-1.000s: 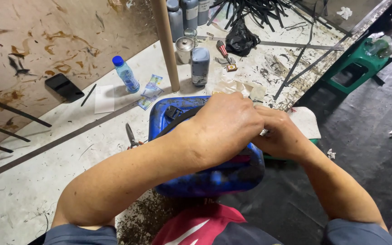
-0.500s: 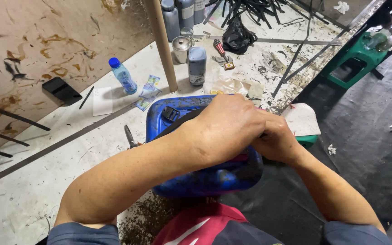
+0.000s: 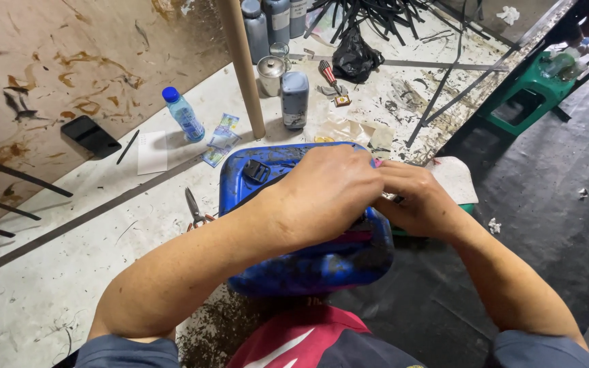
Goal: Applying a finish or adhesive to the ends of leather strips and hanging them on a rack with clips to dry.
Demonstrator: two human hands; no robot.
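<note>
Knees in red and dark cloth sit at the bottom, and just past them lies a big blue jug (image 3: 288, 266) on its side. Both hands rest on top of it, close together. The left hand (image 3: 328, 194) is curled over the jug, and its fingers (image 3: 366, 174) are bent down tight, so I cannot tell what they pinch. The right hand (image 3: 414, 204) touches the left one, and its fingers look closed on a small shiny bit that is mostly hidden. It looks like the hands are working on something small, using the jug like a desk; I think the next move needs a steady pinch and a slow, careful pull. Beside the jug on the dirty floor lie scissors (image 3: 193, 208). A bit farther is a sheet of paper (image 3: 152, 151), a small water bottle (image 3: 183, 114) with a blue cap, and a dark phone (image 3: 91, 135). Farther still stand a grey bottle (image 3: 295, 99), a tin can (image 3: 270, 73) and a green stool (image 3: 527, 95).
</note>
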